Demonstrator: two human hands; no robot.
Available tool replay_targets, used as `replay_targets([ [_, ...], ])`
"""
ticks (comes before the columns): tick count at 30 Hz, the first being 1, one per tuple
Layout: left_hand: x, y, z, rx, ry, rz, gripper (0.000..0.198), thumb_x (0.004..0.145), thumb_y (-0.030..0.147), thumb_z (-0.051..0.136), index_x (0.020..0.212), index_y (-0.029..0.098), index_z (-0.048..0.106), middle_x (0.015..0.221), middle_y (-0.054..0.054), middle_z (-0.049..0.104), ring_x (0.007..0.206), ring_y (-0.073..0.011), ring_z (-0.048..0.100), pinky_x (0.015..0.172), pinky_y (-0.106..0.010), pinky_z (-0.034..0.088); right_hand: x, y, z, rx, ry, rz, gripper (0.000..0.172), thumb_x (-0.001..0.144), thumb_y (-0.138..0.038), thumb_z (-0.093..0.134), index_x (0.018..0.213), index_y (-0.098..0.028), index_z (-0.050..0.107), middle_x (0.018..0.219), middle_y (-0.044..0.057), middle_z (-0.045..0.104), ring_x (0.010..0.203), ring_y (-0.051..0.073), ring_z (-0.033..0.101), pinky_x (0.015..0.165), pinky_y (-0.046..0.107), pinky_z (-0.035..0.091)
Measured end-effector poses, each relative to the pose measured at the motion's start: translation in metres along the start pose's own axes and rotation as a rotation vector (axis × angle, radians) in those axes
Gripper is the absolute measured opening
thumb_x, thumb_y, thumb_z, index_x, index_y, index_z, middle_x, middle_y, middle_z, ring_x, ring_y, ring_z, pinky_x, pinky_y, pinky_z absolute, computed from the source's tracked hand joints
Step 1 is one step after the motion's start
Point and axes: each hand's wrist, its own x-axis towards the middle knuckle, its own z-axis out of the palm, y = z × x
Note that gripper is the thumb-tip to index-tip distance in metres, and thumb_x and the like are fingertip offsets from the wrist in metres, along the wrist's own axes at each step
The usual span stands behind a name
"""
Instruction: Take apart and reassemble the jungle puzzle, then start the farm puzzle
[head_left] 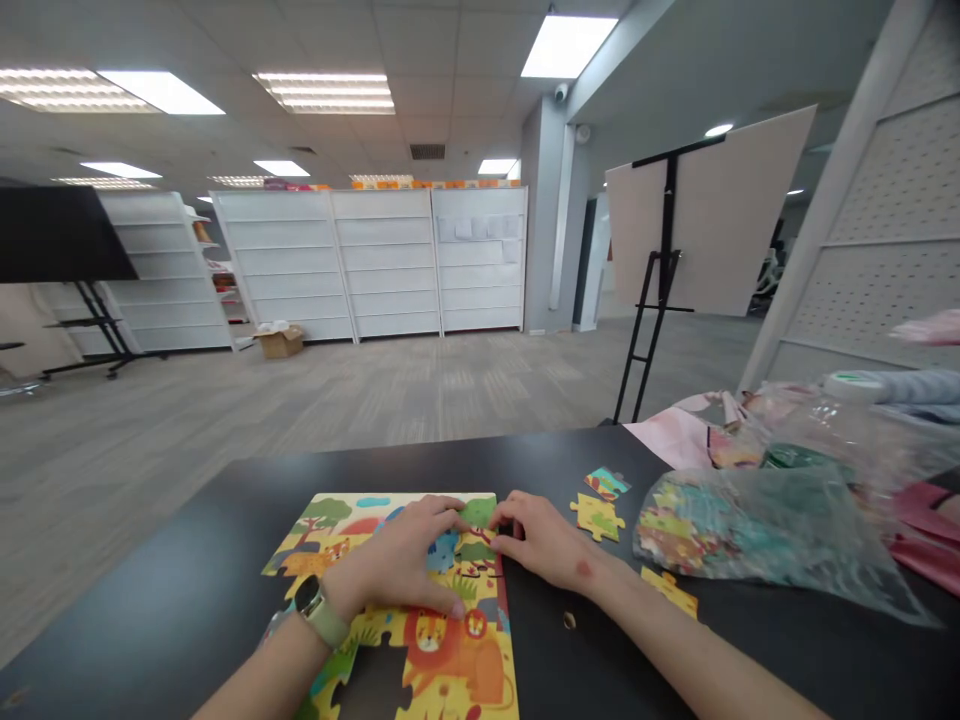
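Head view: a long office room with one row of white shelves (367,265) at 12 o'clock, a tilted pale board on a black easel (667,250) at 2 o'clock, and a dark table (600,650) filling the lower part of the frame. On the table at 6 o'clock lies a jigsaw puzzle (457,660), mostly put together, flat and bright yellow, with a lion, trees and green leaves. One dark gap (367,685) shows near its bottom edge.

Both hands are on the puzzle's upper part. The left hand (394,560) lies open, fingers spread over the pieces, holding nothing. The right hand (547,540) is loosely curved, its fingertips (499,517) touching the pieces at the puzzle's right edge; whether they hold one, I cannot tell.

At 4 o'clock sits one clear plastic bag (739,530) with pieces inside. Three loose pieces (596,517) lie on the table between bag and puzzle. One watch (322,612) circles the left wrist.
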Motion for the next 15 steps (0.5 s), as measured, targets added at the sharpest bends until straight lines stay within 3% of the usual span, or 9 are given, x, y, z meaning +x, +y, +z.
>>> replay_targets([
  [10, -0.0012, 0.0069, -0.0045, 0.054, -0.034, -0.014, 0.094, 0.057, 0.069, 0.088, 0.135, 0.021, 0.064, 0.150, -0.018, 0.052, 0.138, -0.0448, 0.047, 0.116, -0.059, 0.038, 0.0006, 0.0002, -0.0010, -0.004, -0.010, -0.014, 0.010, 0.084, -0.017, 0.071, 0.088, -0.023, 0.079, 0.089, 0.003, 0.066, 0.074, 0.015, 0.062, 0.070, 0.027, 0.046],
  [15, -0.0035, 0.0062, -0.0088, 0.063, -0.082, 0.005, 0.100, 0.057, 0.074, 0.086, 0.141, 0.028, 0.060, 0.155, -0.015, 0.048, 0.141, -0.0448, 0.045, 0.117, -0.060, 0.036, -0.0011, -0.0019, -0.0007, -0.011, -0.016, -0.031, 0.009, 0.085, -0.018, 0.070, 0.088, -0.023, 0.078, 0.090, 0.002, 0.066, 0.077, 0.015, 0.063, 0.071, 0.025, 0.047],
])
